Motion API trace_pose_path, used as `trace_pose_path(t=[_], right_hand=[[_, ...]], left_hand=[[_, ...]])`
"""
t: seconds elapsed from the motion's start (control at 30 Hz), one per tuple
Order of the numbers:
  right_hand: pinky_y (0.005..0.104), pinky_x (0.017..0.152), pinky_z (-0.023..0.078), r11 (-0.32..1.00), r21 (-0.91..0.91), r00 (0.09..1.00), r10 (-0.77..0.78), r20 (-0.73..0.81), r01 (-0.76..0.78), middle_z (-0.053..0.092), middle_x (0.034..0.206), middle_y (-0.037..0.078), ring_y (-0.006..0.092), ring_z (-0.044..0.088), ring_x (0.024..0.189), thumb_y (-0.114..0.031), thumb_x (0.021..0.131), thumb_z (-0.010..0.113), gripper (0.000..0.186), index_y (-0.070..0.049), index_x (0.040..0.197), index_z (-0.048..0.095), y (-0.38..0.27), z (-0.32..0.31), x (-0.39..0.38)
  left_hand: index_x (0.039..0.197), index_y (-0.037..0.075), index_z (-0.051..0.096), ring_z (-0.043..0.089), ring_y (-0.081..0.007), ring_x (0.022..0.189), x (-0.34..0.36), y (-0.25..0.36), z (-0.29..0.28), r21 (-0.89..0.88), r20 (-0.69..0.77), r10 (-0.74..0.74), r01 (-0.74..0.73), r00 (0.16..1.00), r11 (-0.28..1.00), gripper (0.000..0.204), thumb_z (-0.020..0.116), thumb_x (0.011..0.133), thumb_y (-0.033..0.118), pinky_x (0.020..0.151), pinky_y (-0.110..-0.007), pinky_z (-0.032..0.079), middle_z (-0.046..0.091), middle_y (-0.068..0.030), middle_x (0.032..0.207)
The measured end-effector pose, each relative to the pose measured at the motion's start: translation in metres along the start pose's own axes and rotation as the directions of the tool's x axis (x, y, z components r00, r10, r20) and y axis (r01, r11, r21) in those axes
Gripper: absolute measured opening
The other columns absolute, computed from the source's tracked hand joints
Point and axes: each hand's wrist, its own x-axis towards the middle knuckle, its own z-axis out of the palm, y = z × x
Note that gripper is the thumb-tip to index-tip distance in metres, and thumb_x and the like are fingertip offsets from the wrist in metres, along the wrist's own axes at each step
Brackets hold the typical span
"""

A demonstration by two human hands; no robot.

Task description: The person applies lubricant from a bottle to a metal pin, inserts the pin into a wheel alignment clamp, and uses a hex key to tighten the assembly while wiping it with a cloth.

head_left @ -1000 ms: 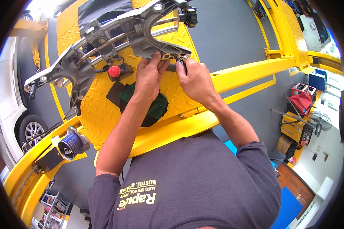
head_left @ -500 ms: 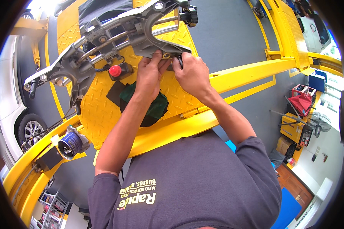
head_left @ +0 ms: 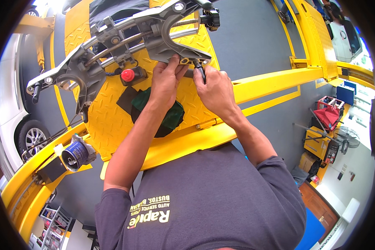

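Note:
A grey metal wheel clamp [head_left: 156, 46], with a threaded rod and two curved brackets, lies tilted across the yellow tread-plate platform. My left hand [head_left: 166, 81] is closed on the lower edge of its right-hand bracket, thumb on top. In my right hand [head_left: 216, 87] is a slim black peg [head_left: 200, 71], gripped between thumb and fingers. The peg's upper end meets the bracket's tip beside a yellowish insert; whether it is seated in a hole I cannot tell. A black knob [head_left: 211, 19] sits at the rod's right end.
Below the clamp, a black box with a red button [head_left: 128, 75] and a dark green cloth [head_left: 171, 118] rest on the platform [head_left: 108, 133]. A blue cylindrical can [head_left: 76, 156] stands on the yellow rail at left. A white car [head_left: 8, 104] is farther left; a fan [head_left: 346, 139] is at right.
My right hand has drawn slightly down and right, so more of the black peg shows below the bracket. My left hand keeps its hold; the view has shifted a little.

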Motion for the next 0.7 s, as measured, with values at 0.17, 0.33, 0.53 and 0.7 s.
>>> trace_pose_path(t=[0.17,0.33,0.53,0.7], right_hand=[[0.0588,0.075,0.056,0.997,-0.045,0.997,-0.058,-0.057,0.055,0.071,0.081,0.032,0.0530,0.071,0.077,-0.029,0.107,0.064,0.039,0.006,0.090,0.068,0.006,0.009,0.009],[0.0590,0.074,0.054,0.999,-0.050,1.000,-0.009,-0.019,0.008,0.070,0.078,0.030,0.0519,0.070,0.076,-0.031,0.108,0.063,0.040,0.005,0.089,0.066,0.001,-0.003,-0.007],[0.0593,0.070,0.051,1.000,0.010,0.999,-0.019,0.042,0.018,0.070,0.077,0.028,0.0507,0.069,0.074,-0.032,0.109,0.063,0.040,0.004,0.090,0.066,-0.009,-0.016,-0.025],[0.0594,0.073,0.052,0.995,-0.034,0.995,-0.091,0.043,0.093,0.072,0.083,0.029,0.0514,0.070,0.079,-0.034,0.109,0.062,0.041,0.003,0.092,0.066,-0.010,-0.004,-0.013]], left_hand=[[0.126,0.001,0.064,0.071,-0.0204,0.119,0.003,-0.002,-0.003,-0.023,0.027,-0.017,0.017,1.000,1.000,0.021,0.063,0.114,0.019,0.113,-0.038,0.057,0.070,-0.0089,0.128],[0.126,0.001,0.062,0.071,-0.0207,0.119,-0.002,0.002,0.003,0.009,0.000,-0.007,0.007,1.000,1.000,0.020,0.061,0.115,0.018,0.114,-0.039,0.057,0.069,-0.0091,0.130],[0.131,0.001,0.060,0.070,-0.0209,0.120,-0.002,0.000,0.002,-0.017,0.012,0.009,-0.008,1.000,1.000,0.022,0.060,0.116,0.017,0.115,-0.039,0.056,0.069,-0.0094,0.131],[0.134,0.005,0.060,0.070,-0.0184,0.116,-0.007,0.005,0.007,-0.009,0.016,0.009,-0.009,1.000,1.000,0.022,0.059,0.116,0.017,0.107,-0.036,0.057,0.070,-0.0077,0.130]])
